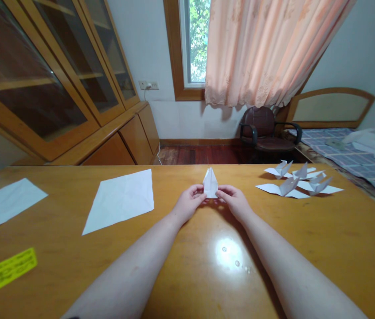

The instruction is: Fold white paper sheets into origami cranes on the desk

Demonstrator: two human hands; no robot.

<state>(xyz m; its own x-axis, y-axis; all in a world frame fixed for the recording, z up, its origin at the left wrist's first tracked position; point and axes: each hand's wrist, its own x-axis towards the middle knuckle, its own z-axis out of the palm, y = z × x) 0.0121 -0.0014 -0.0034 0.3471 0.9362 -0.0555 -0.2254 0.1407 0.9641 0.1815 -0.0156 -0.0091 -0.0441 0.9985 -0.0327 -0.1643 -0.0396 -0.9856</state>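
Note:
Between my two hands stands a small folded white paper (pixel 211 184), pointed at the top with a crease down its middle. My left hand (pixel 191 200) pinches its lower left corner between thumb and fingers. On the other side, my right hand (pixel 234 200) grips the lower right corner in the same way. The paper is held just above or on the wooden table (pixel 187 283); I cannot tell which. Several folded paper cranes (pixel 289 184) with spread wings rest at the table's right, apart from my hands.
A white paper sheet (pixel 121 199) lies left of my hands, and another sheet (pixel 6 204) is at the far left. A yellow label (pixel 6 272) sits at the near left. Beyond the table are a cabinet (pixel 107 141), an armchair (pixel 262 128) and a bed (pixel 367 155).

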